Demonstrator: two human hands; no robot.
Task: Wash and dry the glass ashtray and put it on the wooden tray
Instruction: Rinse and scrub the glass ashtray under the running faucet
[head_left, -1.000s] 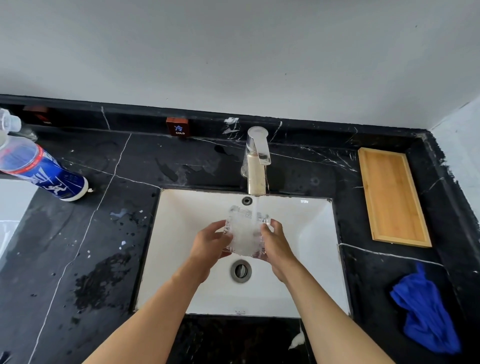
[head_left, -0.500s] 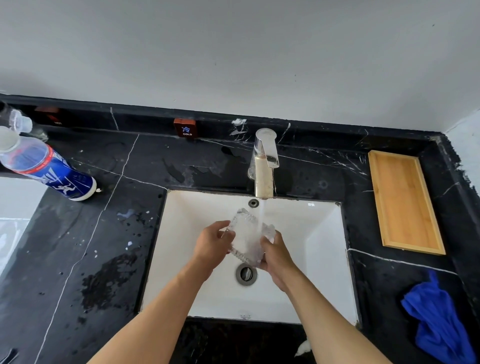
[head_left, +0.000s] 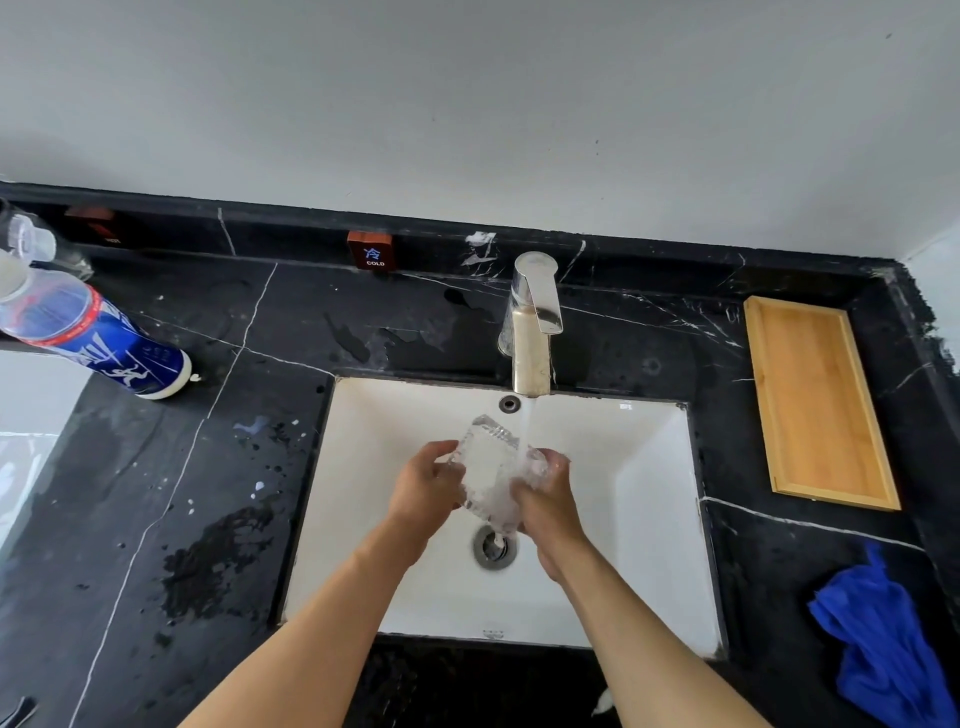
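The clear glass ashtray is held tilted over the white sink, under water running from the faucet. My left hand grips its left edge. My right hand grips its right and lower edge, with water streaming over the fingers. The wooden tray lies on the black counter to the right of the sink, with nothing on it. A crumpled blue cloth lies on the counter at the front right.
A plastic bottle with a blue label lies on its side at the back left. The black marble counter is wet with puddles left of the sink. A small red "COLD" sign stands on the back ledge. The drain sits below my hands.
The ashtray has been turned more upright and slightly leftward under the stream. Both hands stayed on it over the drain. The head view shifted a little.
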